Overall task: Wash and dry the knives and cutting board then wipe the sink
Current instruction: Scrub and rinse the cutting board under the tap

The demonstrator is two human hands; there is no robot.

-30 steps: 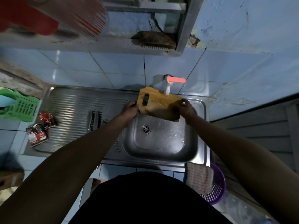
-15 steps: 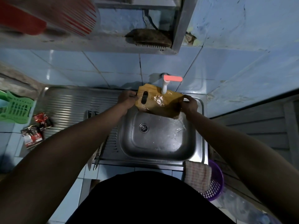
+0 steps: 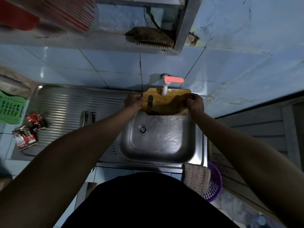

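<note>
We stand in a home kitchen: a steel sink below our fingers, blue wall tiles beyond them, a ribbed drainboard leftward.

Cutting board under tap

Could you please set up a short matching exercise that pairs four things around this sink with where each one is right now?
Things:
1. cutting board
2. checked cloth
3. green rack
4. brush

Places:
A. on the shelf above the tiles
B. draped over the sink's front right corner
C. held under the tap by both hands
D. at the far left edge, beyond the draining board

Pairs: 1-C, 2-B, 3-D, 4-A. The left hand grips the board's slotted end, the right hand the other, with the tap above the sink.
</note>
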